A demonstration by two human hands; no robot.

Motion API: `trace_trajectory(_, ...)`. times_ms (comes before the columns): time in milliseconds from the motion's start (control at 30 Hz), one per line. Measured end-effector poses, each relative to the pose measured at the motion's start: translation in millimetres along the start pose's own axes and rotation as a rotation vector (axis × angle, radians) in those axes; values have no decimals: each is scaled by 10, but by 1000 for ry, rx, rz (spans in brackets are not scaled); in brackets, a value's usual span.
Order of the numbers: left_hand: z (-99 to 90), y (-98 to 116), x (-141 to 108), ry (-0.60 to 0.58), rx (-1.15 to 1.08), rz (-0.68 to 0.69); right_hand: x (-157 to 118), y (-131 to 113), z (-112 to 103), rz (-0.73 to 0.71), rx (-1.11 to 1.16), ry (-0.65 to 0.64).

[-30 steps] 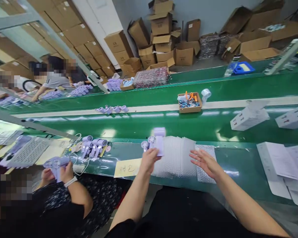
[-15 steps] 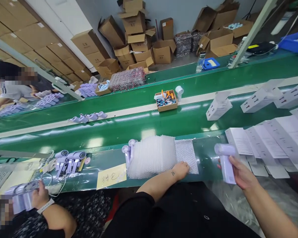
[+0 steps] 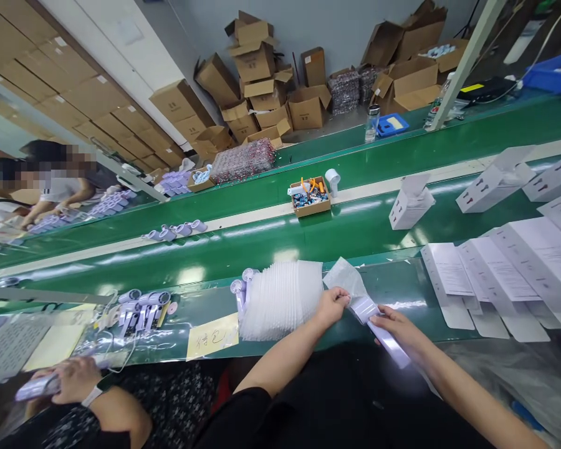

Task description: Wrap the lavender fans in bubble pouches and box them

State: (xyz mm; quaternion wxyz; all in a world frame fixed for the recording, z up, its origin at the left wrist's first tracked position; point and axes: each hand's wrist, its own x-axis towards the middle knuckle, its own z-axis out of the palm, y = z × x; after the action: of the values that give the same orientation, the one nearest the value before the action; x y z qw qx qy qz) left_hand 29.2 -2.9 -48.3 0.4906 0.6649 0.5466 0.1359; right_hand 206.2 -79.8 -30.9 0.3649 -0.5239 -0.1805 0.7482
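My right hand (image 3: 395, 325) is closed round a lilac handheld fan (image 3: 387, 340), whose head points up and left. The fan's head end touches the opening of a clear bubble bag (image 3: 348, 279). Fingers of my left hand (image 3: 334, 304) pinch the near edge of that bag. Just left of it lies a fanned stack of white bubble bags (image 3: 280, 302), with two lilac fans (image 3: 241, 290) at its left end. A yellow paper with handwriting (image 3: 212, 337) lies beside the stack.
White open boxes with papers (image 3: 486, 268) stand at the right. A small carton of parts (image 3: 312, 204) and a white fan (image 3: 333, 181) sit beyond the green belt. At the lower left, a co-worker's hands (image 3: 77, 379) hold lilac fans near more fans (image 3: 143, 308).
The fan in my right hand has moved left and tilted over to the bag. My left hand has lifted the bag off the table. The view has shifted slightly left.
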Motion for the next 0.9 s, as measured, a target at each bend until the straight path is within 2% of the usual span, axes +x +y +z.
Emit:
trace_trajectory(100, -98, 79, -111, 7, 157, 291, -9, 19, -33, -17, -4, 17)
trace_trajectory(167, -157, 114, -202, -56, 298, 451, -28, 12, -11, -37, 21, 59)
trace_trajectory(300, -189, 202, -296, -156, 465, 573, -33, -4, 110, -66, 89, 135)
trace_trajectory(433, -140, 396, -242, -111, 605, 633, -3, -25, 175, -45, 66, 128)
trace_trajectory(567, -169, 431, -252, -242, 707, 838, -25, -58, 203, -74, 176, 196)
trace_trajectory(600, -184, 388, -260, -229, 682, 821, -39, -60, 228, -55, 229, 232)
trace_trajectory(667, -202, 265, -254, -125, 581, 711, -67, -60, 303, 11, 321, 298)
trace_trajectory(767, -189, 84, -179, 9, 412, 625, -79, -68, 413, 57, 392, 329)
trace_trajectory(900, -157, 31, -127, 11, 344, 617, -27, -59, 438, 10, 346, 313)
